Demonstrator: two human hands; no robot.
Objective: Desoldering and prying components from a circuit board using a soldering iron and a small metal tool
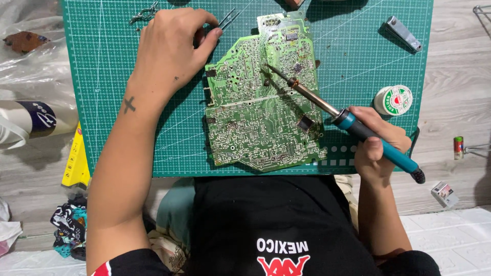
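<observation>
A green circuit board (255,117) lies solder side up on a green cutting mat (112,76). My right hand (378,148) grips a soldering iron (368,135) with a teal handle; its metal tip touches the upper middle of the board. My left hand (171,56) rests on the mat at the board's upper left corner, fingers closed on a pair of metal tweezers (227,19) whose points stick out past my fingertips.
A spool of solder wire (394,99) sits at the mat's right edge. A metal nail clipper (404,33) lies at the mat's top right. A yellow object (76,158) and plastic bags (30,61) lie to the left. Small items (444,194) rest on the wooden floor at right.
</observation>
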